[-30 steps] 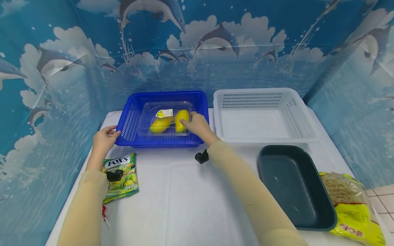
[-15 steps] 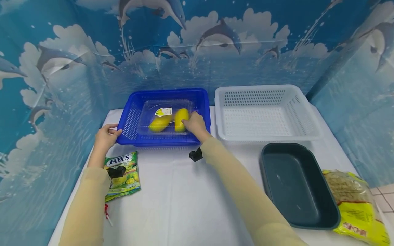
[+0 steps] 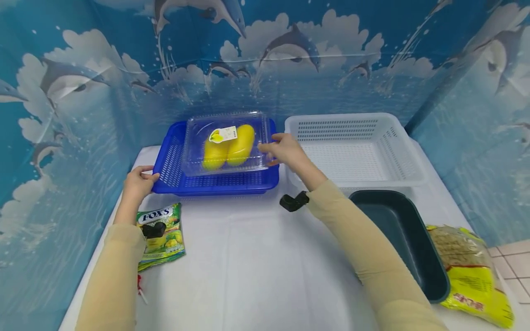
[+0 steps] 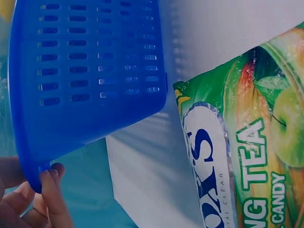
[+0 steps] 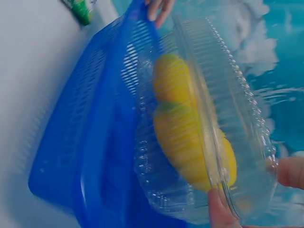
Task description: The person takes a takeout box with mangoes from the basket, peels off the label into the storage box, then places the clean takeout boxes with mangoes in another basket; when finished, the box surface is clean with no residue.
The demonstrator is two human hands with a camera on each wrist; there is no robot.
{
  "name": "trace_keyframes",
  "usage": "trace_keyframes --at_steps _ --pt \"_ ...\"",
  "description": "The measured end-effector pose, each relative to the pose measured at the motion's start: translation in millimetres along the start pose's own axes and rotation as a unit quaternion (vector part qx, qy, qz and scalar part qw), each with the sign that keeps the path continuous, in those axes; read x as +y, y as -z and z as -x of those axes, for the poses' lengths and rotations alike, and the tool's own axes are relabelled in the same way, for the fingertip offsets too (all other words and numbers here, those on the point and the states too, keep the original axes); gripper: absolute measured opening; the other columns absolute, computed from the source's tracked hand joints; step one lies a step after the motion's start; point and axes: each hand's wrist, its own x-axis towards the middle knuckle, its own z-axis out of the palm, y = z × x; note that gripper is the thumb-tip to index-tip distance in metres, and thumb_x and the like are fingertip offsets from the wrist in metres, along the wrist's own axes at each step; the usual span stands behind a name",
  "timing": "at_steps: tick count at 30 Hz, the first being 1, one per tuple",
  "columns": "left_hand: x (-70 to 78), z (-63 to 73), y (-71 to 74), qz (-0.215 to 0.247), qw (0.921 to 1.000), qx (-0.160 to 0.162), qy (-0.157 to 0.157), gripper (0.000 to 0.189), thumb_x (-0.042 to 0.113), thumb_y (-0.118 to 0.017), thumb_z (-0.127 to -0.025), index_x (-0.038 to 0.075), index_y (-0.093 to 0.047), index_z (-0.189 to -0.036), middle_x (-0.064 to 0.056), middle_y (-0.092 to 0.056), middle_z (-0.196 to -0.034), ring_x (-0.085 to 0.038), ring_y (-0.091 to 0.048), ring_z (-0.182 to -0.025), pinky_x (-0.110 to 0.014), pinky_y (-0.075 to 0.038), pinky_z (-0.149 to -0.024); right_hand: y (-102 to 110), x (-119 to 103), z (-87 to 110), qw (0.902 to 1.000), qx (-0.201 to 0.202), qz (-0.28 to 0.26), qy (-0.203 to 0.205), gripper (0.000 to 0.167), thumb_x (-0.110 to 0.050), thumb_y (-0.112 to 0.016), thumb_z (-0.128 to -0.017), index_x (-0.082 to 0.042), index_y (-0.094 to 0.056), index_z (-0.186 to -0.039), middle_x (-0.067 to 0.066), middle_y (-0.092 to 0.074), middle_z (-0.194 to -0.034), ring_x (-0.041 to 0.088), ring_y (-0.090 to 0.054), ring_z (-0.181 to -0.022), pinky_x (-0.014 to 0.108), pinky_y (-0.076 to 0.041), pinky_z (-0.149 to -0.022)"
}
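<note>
My right hand grips the right end of a clear plastic clamshell box, which is raised over the blue basket. Two yellow mangoes lie inside it, under a white label. In the right wrist view, thumb and fingers pinch the edge of the clamshell box. My left hand holds the blue basket's left rim; the left wrist view has its fingers curled round the basket corner. A green Fox's candy bag lies below that hand, partly covered by the sleeve.
A white basket stands right of the blue one. In front of it is a dark green tub, partly behind my right sleeve, beside a yellow bag of noodles. A red lollipop lies at the front left. A dolphin-print curtain surrounds the table.
The clamshell box has risen from inside the blue basket, its mangoes shifting closer together. My right hand has moved up and right with it. My left hand stays on the basket rim.
</note>
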Motion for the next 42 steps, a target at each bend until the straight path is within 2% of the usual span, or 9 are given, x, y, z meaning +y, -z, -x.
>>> trace_keyframes --at_steps 7,14,18,23,27,31,34,38,42 --pt "-1.2 1.2 0.1 0.007 0.9999 0.009 -0.001 0.055 0.032 -0.047 -0.104 0.005 -0.037 -0.150 -0.025 -0.054 -0.126 -0.030 -0.065 -0.094 -0.044 -0.057 -0.087 58.0 36.5 71.0 0.9986 -0.042 0.012 0.028 0.072 -0.026 -0.067 -0.094 -0.008 -0.030 -0.154 0.018 -0.040 -0.150 0.031 -0.050 -0.131 0.037 -0.059 -0.083" --pt "-3.2 0.9 2.3 0.012 0.9998 0.016 0.005 0.056 0.035 -0.045 -0.104 0.007 -0.036 -0.152 -0.024 -0.053 -0.126 -0.026 -0.065 -0.091 -0.043 -0.057 -0.087 72.7 98.9 139.4 0.9959 -0.025 0.069 0.054 0.073 -0.029 -0.070 -0.092 -0.002 -0.037 -0.151 0.021 -0.052 -0.126 0.021 -0.068 -0.087 0.036 -0.060 -0.077" --pt "-2.3 1.2 0.7 0.017 0.9996 0.017 0.015 0.056 0.034 -0.045 -0.104 0.007 -0.036 -0.152 -0.023 -0.052 -0.126 -0.028 -0.064 -0.093 -0.046 -0.055 -0.091 70.9 130.6 163.4 0.9981 -0.024 0.039 0.040 0.072 -0.025 -0.071 -0.091 0.002 -0.038 -0.149 0.021 -0.051 -0.121 0.017 -0.065 -0.082 0.034 -0.060 -0.071" --pt "-4.1 2.7 -1.5 0.018 0.9993 0.023 0.022 0.056 0.033 -0.046 -0.104 0.007 -0.036 -0.152 -0.023 -0.053 -0.127 -0.023 -0.064 -0.088 -0.039 -0.058 -0.085 61.3 159.0 170.6 0.9993 -0.033 0.012 -0.007 0.075 -0.023 -0.071 -0.091 0.005 -0.034 -0.149 0.021 -0.049 -0.122 0.018 -0.067 -0.080 0.034 -0.060 -0.071" --pt "-7.3 3.6 -3.0 0.023 0.9992 0.027 0.021 0.055 0.033 -0.045 -0.104 0.007 -0.037 -0.152 -0.023 -0.054 -0.127 -0.012 -0.061 -0.077 -0.022 -0.058 -0.067 52.5 171.2 166.1 0.9983 -0.038 0.043 -0.001 0.076 -0.023 -0.072 -0.090 0.007 -0.033 -0.148 0.022 -0.052 -0.122 0.019 -0.067 -0.078 0.032 -0.060 -0.069" --pt "-10.6 3.5 -5.0 0.027 0.9990 0.031 0.020 0.055 0.032 -0.046 -0.103 0.007 -0.037 -0.152 -0.023 -0.054 -0.127 -0.003 -0.057 -0.068 -0.016 -0.055 -0.060 44.5 175.8 162.1 0.9957 -0.041 0.083 -0.007 0.077 -0.024 -0.073 -0.089 0.005 -0.033 -0.149 0.019 -0.055 -0.117 0.018 -0.065 -0.078 0.031 -0.059 -0.067" --pt "-10.6 4.1 -7.4 0.020 0.9987 0.042 0.021 0.054 0.032 -0.047 -0.103 0.009 -0.039 -0.151 -0.022 -0.056 -0.129 -0.011 -0.063 -0.077 -0.019 -0.056 -0.065 40.8 177.6 161.5 0.9940 -0.046 0.096 -0.025 0.077 -0.023 -0.073 -0.089 0.003 -0.032 -0.149 0.018 -0.054 -0.115 0.017 -0.062 -0.081 0.033 -0.059 -0.066" --pt "-6.6 11.8 -11.9 0.016 0.9960 0.088 0.001 0.051 0.033 -0.048 -0.103 0.009 -0.044 -0.148 -0.022 -0.054 -0.137 -0.032 -0.061 -0.114 -0.035 -0.055 -0.087 39.1 178.0 161.9 0.9916 -0.046 0.114 -0.039 0.076 -0.023 -0.073 -0.088 0.001 -0.034 -0.148 0.019 -0.053 -0.116 0.017 -0.061 -0.080 0.034 -0.059 -0.065" --pt "3.2 38.8 -19.7 0.025 0.9841 0.158 -0.077 0.046 0.028 -0.052 -0.102 0.004 -0.053 -0.141 -0.025 -0.048 -0.139 -0.039 -0.047 -0.129 -0.052 -0.045 -0.102 38.8 177.4 163.9 0.9902 -0.048 0.122 -0.049 0.076 -0.024 -0.073 -0.088 0.001 -0.034 -0.148 0.019 -0.053 -0.116 0.017 -0.062 -0.079 0.034 -0.059 -0.065"
